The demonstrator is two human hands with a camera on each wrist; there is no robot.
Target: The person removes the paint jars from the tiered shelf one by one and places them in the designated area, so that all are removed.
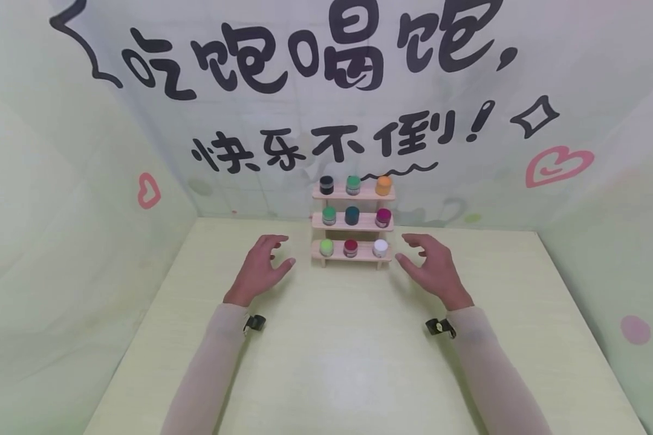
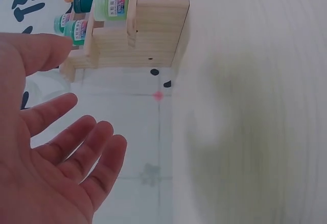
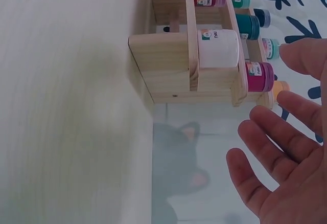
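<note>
A three-tier wooden rack (image 1: 335, 256) stands at the back of the table, bearing small paint jars on every step. On the bottom step sit a light green jar (image 1: 326, 247), a dark red jar (image 1: 350, 248) and a white jar (image 1: 380, 248). The middle step has a green jar (image 1: 329, 215), a dark teal jar (image 1: 352, 215) and a magenta jar (image 1: 383, 218). Black (image 1: 326, 185), green (image 1: 353, 185) and orange (image 1: 383, 185) jars line the top. My left hand (image 1: 261, 266) hovers left of the rack, my right hand (image 1: 432, 269) right of it; both hold nothing, fingers relaxed.
The pale wooden table (image 1: 337, 356) runs up to a printed cloth backdrop (image 1: 283, 199) right behind the rack. Cloth side walls close in at left (image 1: 76, 241) and right (image 1: 626, 229). Dark camera straps sit on both wrists.
</note>
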